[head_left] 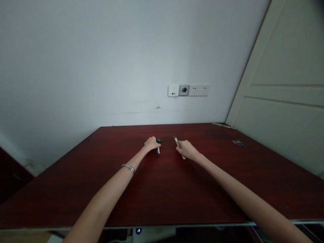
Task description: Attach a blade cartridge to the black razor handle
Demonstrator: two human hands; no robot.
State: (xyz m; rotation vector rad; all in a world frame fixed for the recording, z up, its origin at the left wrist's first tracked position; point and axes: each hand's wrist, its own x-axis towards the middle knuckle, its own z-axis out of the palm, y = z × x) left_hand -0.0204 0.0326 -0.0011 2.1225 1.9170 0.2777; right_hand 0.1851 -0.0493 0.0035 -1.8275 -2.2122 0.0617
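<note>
Two pens lie far out on the dark red table (162,189), near its middle and close to each other without touching. One is a white pen with a green cap (158,147), and the left hand (151,143) has closed its fingers around its upper part, the barrel pointing back toward the person. The other, a slim white pen (178,145), is gripped in the right hand (187,150), with its dark tip sticking out toward the wall and its rear end showing below the palm. Both look light, stiff and smooth, so they would likely roll on the polished top; mid-barrel seems the steadiest place to hold. A small dark flat object (239,143) lies well apart to the right, and wall sockets (189,90) sit above the table.
</note>
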